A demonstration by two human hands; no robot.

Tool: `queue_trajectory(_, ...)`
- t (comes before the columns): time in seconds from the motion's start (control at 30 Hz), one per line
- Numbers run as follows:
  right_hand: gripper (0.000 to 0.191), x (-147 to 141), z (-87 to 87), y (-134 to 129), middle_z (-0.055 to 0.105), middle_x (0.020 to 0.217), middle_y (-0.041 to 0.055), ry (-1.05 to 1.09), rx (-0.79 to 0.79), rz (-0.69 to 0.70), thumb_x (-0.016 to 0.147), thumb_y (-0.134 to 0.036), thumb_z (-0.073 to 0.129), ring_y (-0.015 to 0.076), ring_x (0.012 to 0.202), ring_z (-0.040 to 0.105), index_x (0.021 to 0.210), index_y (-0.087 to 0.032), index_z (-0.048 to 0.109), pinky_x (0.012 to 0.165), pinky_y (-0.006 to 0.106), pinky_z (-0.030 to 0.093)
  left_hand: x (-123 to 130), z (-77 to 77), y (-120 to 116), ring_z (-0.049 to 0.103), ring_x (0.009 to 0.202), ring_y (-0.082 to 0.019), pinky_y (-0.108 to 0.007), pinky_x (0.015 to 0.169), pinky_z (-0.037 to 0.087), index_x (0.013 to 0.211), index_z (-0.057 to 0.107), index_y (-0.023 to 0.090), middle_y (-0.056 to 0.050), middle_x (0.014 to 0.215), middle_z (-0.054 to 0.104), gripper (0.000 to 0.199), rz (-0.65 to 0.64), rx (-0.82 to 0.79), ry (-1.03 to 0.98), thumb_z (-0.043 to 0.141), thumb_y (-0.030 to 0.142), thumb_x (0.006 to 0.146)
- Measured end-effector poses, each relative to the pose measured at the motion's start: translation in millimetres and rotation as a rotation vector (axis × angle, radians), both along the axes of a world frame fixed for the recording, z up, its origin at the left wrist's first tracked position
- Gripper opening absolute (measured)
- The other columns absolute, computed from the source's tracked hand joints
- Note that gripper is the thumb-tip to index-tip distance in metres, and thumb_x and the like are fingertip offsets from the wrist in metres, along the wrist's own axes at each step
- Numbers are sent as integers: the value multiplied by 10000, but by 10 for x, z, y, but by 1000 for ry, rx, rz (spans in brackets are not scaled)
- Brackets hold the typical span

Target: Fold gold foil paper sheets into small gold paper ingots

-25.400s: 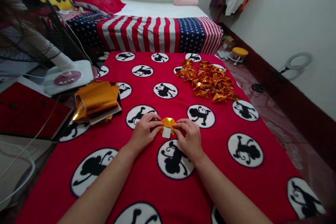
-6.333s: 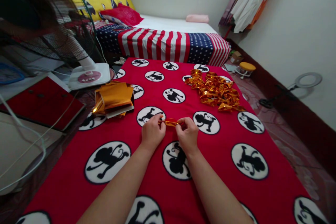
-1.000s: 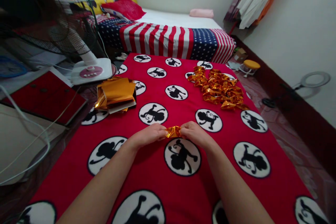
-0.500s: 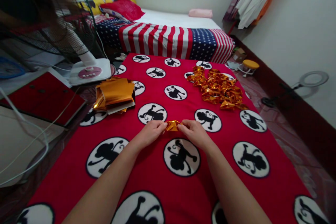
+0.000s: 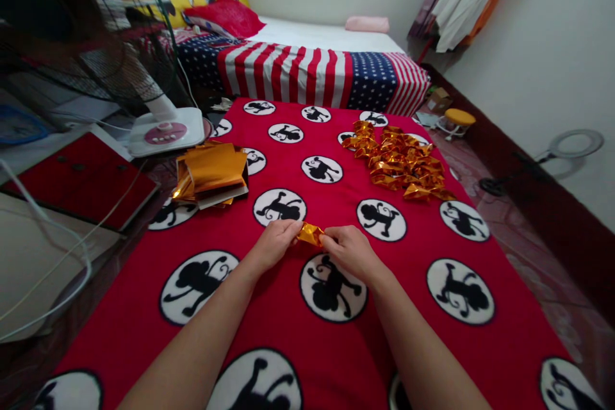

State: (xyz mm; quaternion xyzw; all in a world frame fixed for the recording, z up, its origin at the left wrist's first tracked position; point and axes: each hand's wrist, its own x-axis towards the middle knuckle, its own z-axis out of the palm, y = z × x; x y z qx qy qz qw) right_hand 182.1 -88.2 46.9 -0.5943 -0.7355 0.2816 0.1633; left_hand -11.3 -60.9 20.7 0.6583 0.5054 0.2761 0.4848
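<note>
A small folded piece of shiny gold foil paper (image 5: 310, 234) is held between my two hands, over the red cloth with monkey prints (image 5: 283, 346). My left hand (image 5: 277, 243) pinches its left end between thumb and fingers. On the other end, my right hand (image 5: 350, 248) is closed in a similar pinch. The paper tilts a little, its right end lower. To the left lies a stack of flat gold foil sheets (image 5: 218, 170). A heap of folded gold foil pieces (image 5: 401, 157) spreads over the far right of the cloth.
An electric fan (image 5: 166, 131) stands at the left beside a red-topped box (image 5: 91, 173) and loose cables. Beyond the cloth is a bed with a striped, starred cover (image 5: 293, 70). A yellow stool (image 5: 460, 117) and a ring-shaped stand (image 5: 576, 143) are along the right wall.
The folded foil paper has shifted slightly left and its right end has dipped. My right hand has moved a little left and down with it; my left hand has moved slightly left.
</note>
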Motion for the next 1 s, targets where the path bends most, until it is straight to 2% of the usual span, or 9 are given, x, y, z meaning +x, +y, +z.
queue_trajectory(0.2,340,35,-7,32,385,506,-40,160,-43,-12,856,-309,449,84,501,354,543,-180,417,506,254,180,7,-23,-8,339,503,-105,-249,496,226,570,414,186,33,519,385,481,16,0,-18,378,540,893)
queue_trajectory(0.57,326,62,-77,33,396,512,-42,363,-143,-49,855,-322,438,92,495,365,563,-183,484,486,242,208,50,76,-36,373,560,-122,-261,533,232,575,416,183,21,563,386,446,22,78,95,359,496,887)
queue_trajectory(0.7,314,56,-86,31,405,516,-41,348,-148,-66,848,-321,434,96,498,371,568,-186,485,489,243,214,46,82,-36,357,546,-118,-260,524,229,574,424,183,23,558,388,452,14,75,104,353,498,890)
queue_trajectory(0.83,315,53,-102,35,370,503,-44,286,-99,-86,829,-299,449,93,495,358,534,-191,423,497,249,202,39,69,-32,363,546,-115,-254,524,233,575,417,180,23,563,395,449,-18,69,95,356,489,894)
queue_trajectory(1.0,317,66,-138,52,370,501,-43,322,-132,-100,830,-314,449,91,493,353,539,-188,438,492,251,190,45,67,-32,364,546,-113,-254,531,236,575,416,178,25,560,388,443,-30,82,108,348,476,896)
